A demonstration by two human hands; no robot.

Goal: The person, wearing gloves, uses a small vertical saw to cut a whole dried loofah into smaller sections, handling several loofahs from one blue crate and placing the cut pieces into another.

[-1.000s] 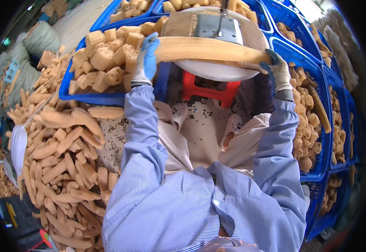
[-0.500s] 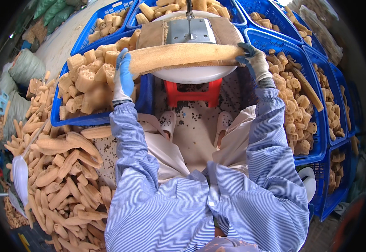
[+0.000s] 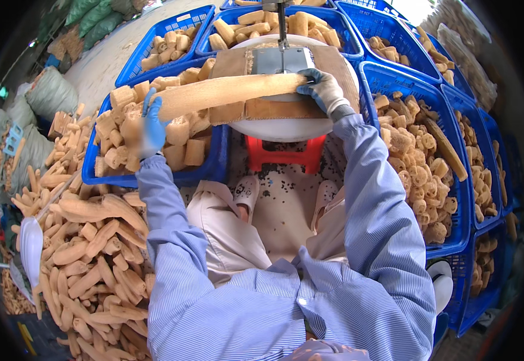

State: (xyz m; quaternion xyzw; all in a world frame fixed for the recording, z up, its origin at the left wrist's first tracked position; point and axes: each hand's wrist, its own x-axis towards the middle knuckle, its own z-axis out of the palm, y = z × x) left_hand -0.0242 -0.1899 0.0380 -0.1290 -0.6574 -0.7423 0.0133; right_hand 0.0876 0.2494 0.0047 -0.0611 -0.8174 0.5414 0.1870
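Observation:
A long dried loofah (image 3: 232, 90) stretches between my gloved hands, over the front of a machine's work surface (image 3: 229, 63). Its left end rests against the fingers of my left hand (image 3: 155, 127), which wears a blue-coated glove and is above a basket of cut loofah pieces (image 3: 177, 131). The narrower right end is gripped in my right hand (image 3: 325, 90), in a white and blue-grey glove. Just beyond the loofah, a thin upright blade (image 3: 282, 30) meets a metal plate (image 3: 274, 60). Parts of both hands' fingers are hidden.
Blue baskets of loofah pieces stand beyond the machine and to the right, such as one full basket (image 3: 421, 174). A large heap of whole loofahs (image 3: 93, 259) covers the floor at left. A red stool (image 3: 286, 157) stands below the white round base (image 3: 280, 129).
Both hands and the loofah have shifted left relative to the machine. The loofah's right end now lies near the blade and metal plate. The view has tilted slightly.

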